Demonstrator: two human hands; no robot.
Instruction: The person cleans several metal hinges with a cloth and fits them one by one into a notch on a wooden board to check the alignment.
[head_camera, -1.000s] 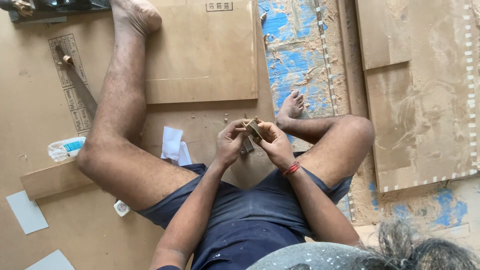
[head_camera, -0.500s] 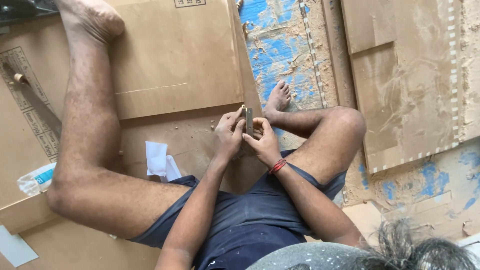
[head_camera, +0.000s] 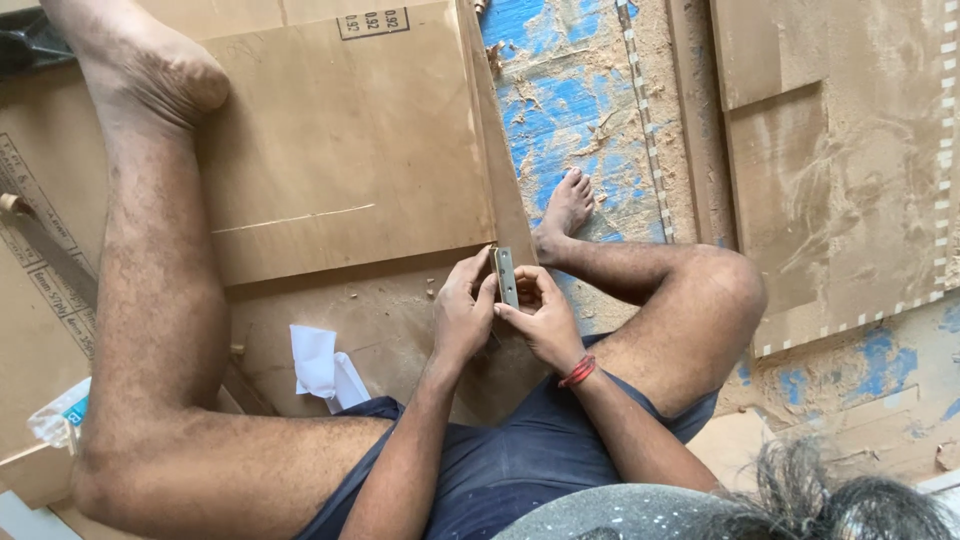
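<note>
A small flat metal hinge, dull grey and oblong, stands upright on its long axis, its narrow ends toward twelve and six o'clock. It is pinched between the fingers of both hands, above a brown board dusted with sawdust.

Single view, head-mounted, looking steeply down over the wearer's own hair and lap. Close range: legs, both hands and surrounding boards fill the frame. No second view to overlap.
</note>
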